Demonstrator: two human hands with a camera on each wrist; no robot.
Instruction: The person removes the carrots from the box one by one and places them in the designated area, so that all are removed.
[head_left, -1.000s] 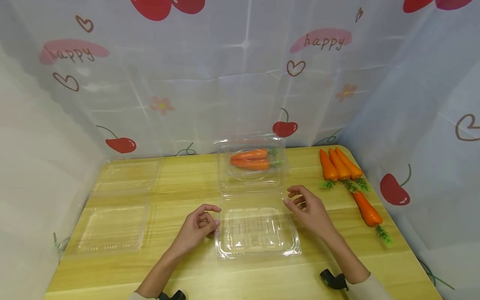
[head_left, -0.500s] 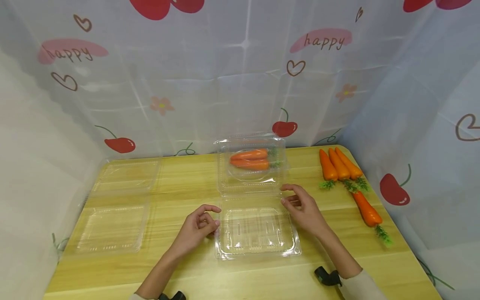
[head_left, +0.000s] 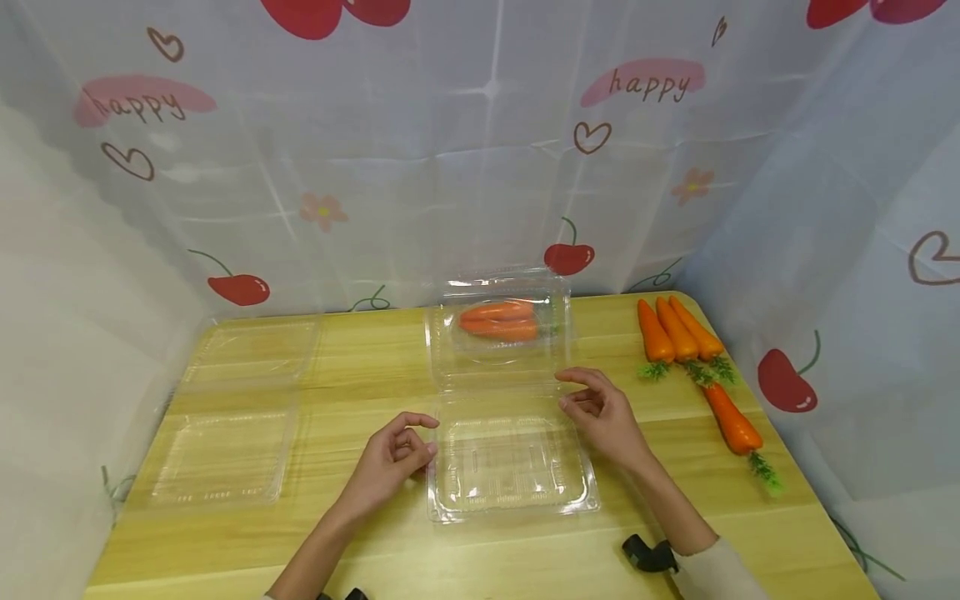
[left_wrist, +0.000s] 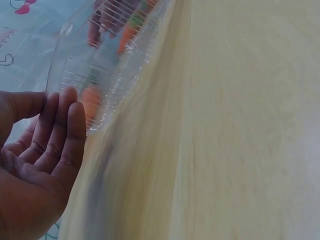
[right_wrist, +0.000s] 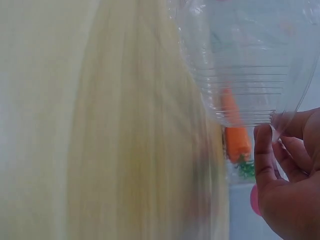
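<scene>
Container (head_left: 517, 462), clear and unfolded on wooden table (head_left: 480, 562), pinched thumb-to-finger along near half by left hand (head_left: 392, 458) at nine o'clock and right hand (head_left: 609, 421) at two, with two carrots (head_left: 504, 331) visible through far half at twelve and four loose carrots (head_left: 677, 332) farther out at two.

Middle container (head_left: 508, 467) between left container (head_left: 221, 458) and loose carrots (head_left: 677, 332)

Mid-frame, we see a container (head_left: 513, 467) of clear, glossy, ribbed plastic; at right, smooth, shiny, plastic-looking carrots (head_left: 677, 329). Below lies a wood-grained tabletop (head_left: 360, 358) with soft sheen; above, a thin, creased curtain (head_left: 450, 125).
</scene>
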